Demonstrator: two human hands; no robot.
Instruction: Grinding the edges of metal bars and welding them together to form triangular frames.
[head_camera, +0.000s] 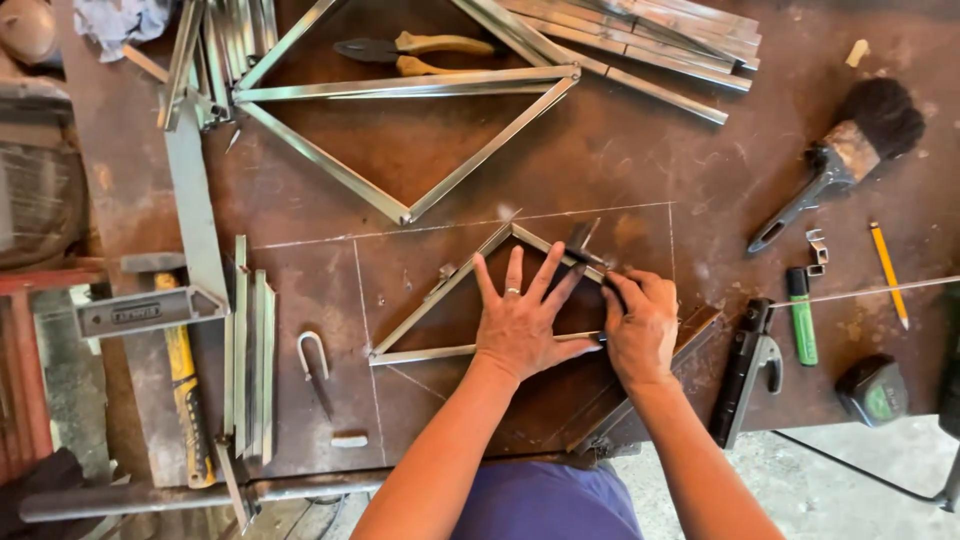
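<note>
Small steel triangle frame (440, 290), centre frame on tabletop (640, 170): left hand (522, 325) flat, fingers spread, pinning base rail; right hand (640, 325) just right, grip closed on right-hand rail.

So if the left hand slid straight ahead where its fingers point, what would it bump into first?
The left hand lies flat inside the small metal triangle, fingers pointing up toward its top corner. It would probably meet that triangle's upper bars first, almost at the fingertips. Beyond lies the bigger triangle.

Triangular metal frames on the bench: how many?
2. The larger triangular frame lies at the top of the rusty bench, apart from both hands. The smaller triangular frame lies under the left hand and right hand; its right side is hidden.
</note>
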